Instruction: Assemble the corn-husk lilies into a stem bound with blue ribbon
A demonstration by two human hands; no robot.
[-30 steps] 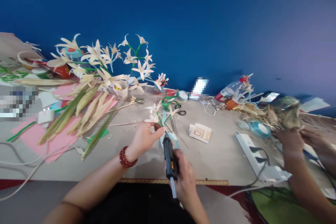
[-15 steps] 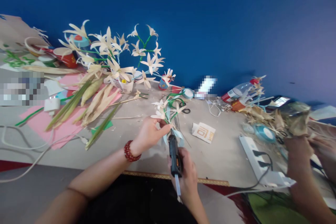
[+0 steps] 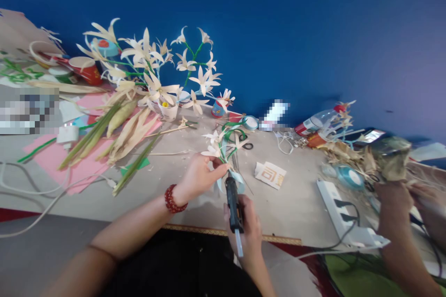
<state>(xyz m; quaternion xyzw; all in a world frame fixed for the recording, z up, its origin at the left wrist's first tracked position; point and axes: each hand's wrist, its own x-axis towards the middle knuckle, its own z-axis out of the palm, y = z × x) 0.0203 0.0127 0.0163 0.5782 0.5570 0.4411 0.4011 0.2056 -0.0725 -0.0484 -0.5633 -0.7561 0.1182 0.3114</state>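
My left hand [image 3: 199,174], with a red bead bracelet at the wrist, pinches the stem of a small spray of cream-white handmade flowers [image 3: 215,145]. Green and pale blue ribbon [image 3: 238,181] winds about the stem and hangs below it. My right hand [image 3: 249,227] is wrapped round a black hot glue gun [image 3: 234,202], and a clear glue stick [image 3: 239,243] pokes out of its rear end. The gun's nozzle points at the stem right beside my left fingertips; whether it touches cannot be made out. Dark-handled scissors [image 3: 247,145] lie behind the flowers.
Taller flower sprays in a white cup [image 3: 168,110] stand back left. Corn husks [image 3: 130,141] lie on pink paper [image 3: 87,171]. A folded white packet [image 3: 271,175] is right of my hands. Further right are a power strip [image 3: 336,213] and another person's hands [image 3: 397,195] among dried husks.
The glue gun and my right hand have shifted slightly, the gun's rear tilting a little to the right. My left hand keeps its hold on the stem. The camera view has moved a little.
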